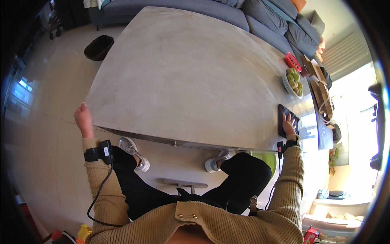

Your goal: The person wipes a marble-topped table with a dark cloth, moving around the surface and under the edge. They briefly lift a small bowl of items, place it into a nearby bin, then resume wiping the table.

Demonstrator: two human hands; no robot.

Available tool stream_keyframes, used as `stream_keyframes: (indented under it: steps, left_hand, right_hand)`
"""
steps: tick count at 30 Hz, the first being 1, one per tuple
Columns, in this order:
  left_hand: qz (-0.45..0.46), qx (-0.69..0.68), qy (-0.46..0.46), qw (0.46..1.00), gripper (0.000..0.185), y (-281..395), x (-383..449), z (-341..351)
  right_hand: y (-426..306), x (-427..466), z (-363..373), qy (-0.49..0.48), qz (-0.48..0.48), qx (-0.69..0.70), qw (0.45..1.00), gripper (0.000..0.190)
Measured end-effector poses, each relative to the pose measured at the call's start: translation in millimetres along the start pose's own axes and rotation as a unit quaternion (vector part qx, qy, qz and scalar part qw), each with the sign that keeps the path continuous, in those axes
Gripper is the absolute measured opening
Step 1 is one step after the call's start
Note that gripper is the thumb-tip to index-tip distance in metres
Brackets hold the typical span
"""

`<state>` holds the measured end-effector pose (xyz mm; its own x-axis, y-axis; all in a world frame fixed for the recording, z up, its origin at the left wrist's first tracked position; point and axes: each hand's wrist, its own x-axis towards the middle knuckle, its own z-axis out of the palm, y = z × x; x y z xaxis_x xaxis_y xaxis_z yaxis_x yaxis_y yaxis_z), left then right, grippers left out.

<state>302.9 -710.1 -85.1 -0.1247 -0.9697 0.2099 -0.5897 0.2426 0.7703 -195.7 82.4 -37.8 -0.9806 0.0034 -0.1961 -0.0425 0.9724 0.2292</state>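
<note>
A large pale table (189,76) fills the view before me. My left hand (83,118) is raised beside the table's left corner, its fingers curled; whether anything is inside the fist cannot be seen. Near the table's right end, my right hand (288,123) lies with spread fingers on a flat black item (282,131), which could be folded cloth or a pouch. Beyond that hand stand a white basket (285,84) of green fruit (293,80) and a red bowl (292,62) with small pieces in it. Both wrists carry strapped black devices with cables.
Open cardboard boxes (323,97) stand beyond the table's right end. A grey sofa (198,10) runs along the far side. A black-lined bin (99,48) is on the floor at the left. Under the table's right front edge is a green basin (269,161).
</note>
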Motion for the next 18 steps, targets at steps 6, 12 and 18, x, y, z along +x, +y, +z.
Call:
stream_keyframes:
  steps: [6,12,18]
  left_hand:
    - [0.010,0.006,0.012,1.000,0.050,28,-19,-7]
    - [0.022,0.015,0.022,0.999,0.046,43,-30,-11]
    - [-0.006,-0.013,-0.015,1.000,0.050,55,-34,-17]
  right_hand:
    - [-253,-6,-88,0.083,-0.123,0.121,0.981,0.075]
    - [-539,-118,-165,0.165,-0.376,0.084,0.908,0.068]
    - [-677,-269,-163,0.123,-0.591,0.128,0.787,0.070]
